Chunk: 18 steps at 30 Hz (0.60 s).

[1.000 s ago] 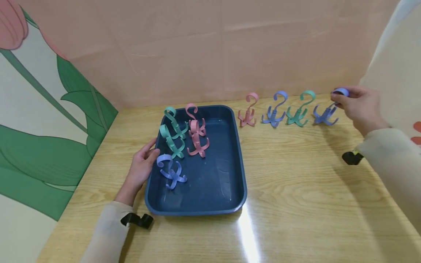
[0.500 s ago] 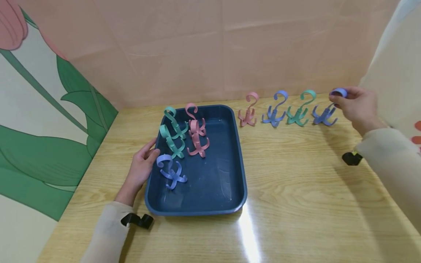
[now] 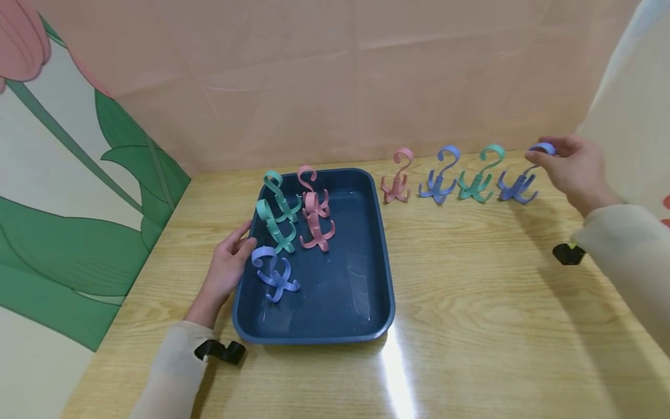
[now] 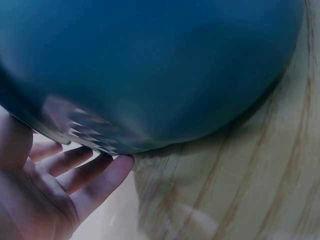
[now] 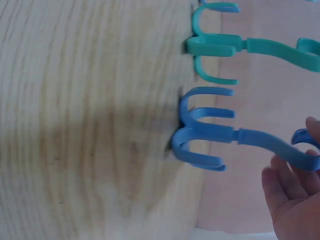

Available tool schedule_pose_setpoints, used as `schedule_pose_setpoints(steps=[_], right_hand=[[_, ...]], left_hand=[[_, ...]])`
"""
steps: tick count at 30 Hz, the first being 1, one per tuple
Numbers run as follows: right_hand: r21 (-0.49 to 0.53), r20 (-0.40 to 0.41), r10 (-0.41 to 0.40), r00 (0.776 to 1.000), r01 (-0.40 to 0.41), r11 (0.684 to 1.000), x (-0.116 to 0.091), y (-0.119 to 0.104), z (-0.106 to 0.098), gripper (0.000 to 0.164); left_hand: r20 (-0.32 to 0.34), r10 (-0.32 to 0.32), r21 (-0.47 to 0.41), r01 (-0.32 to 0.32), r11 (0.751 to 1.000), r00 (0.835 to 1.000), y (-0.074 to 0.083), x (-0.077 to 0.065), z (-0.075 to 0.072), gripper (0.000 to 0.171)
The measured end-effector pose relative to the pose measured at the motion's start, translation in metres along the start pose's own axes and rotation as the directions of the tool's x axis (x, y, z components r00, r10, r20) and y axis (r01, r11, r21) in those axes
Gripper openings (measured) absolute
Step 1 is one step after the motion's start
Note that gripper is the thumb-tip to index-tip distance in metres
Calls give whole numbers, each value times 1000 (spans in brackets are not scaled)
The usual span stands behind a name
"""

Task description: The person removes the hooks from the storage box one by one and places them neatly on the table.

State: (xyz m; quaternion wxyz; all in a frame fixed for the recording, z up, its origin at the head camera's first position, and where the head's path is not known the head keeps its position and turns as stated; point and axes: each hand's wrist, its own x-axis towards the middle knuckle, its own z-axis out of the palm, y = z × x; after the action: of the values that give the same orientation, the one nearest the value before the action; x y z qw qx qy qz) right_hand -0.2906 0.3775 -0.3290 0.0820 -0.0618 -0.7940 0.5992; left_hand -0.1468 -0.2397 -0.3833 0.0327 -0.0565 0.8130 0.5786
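My right hand (image 3: 578,169) pinches the curved top of a blue four-pronged hook hanger (image 3: 517,187) at the far right of a row. In the right wrist view its base (image 5: 202,131) stands on the table, prongs up. To its left stand a green hook hanger (image 3: 475,185), another blue one (image 3: 437,185) and a pink one (image 3: 396,185). My left hand (image 3: 226,267) holds the left rim of a dark blue tray (image 3: 361,334), thumb over the rim; its fingers (image 4: 102,187) lie along the outer wall in the left wrist view.
Inside the tray, two green hook hangers (image 3: 280,235), two pink ones (image 3: 318,233) and one blue one (image 3: 281,282) stand toward the left side. A pinkish sheet (image 3: 272,87) rises behind the wooden table (image 3: 471,326); a flower-patterned panel (image 3: 68,221) borders the left.
The right hand shifts very slightly at the blue hook hanger, keeping its pinch. The whole head view drifts a little; the left hand and the tray stay as they were.
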Motion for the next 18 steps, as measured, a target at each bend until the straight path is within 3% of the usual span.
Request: schedule_pose_setpoints(steps=[5,8,13,18], right_hand=[[-189,-5,-49,999,47,981,-11,-16,8,62],[-270,5,-68,998,67,961,-21,-28,17,73],[-342,-7,-111,994,101,934,-39,-45,37,75],[-325,-1,-207,978,196,925,-58,-57,58,68]], left_hand=[[-4,-2,1,2,1000,1000,0,0,-1,53],[-4,1,0,-1,1000,1000,-1,0,-1,53],[-7,23,-1,-23,1000,1000,-3,2,0,52],[-16,43,-1,-43,999,999,-4,3,1,51]])
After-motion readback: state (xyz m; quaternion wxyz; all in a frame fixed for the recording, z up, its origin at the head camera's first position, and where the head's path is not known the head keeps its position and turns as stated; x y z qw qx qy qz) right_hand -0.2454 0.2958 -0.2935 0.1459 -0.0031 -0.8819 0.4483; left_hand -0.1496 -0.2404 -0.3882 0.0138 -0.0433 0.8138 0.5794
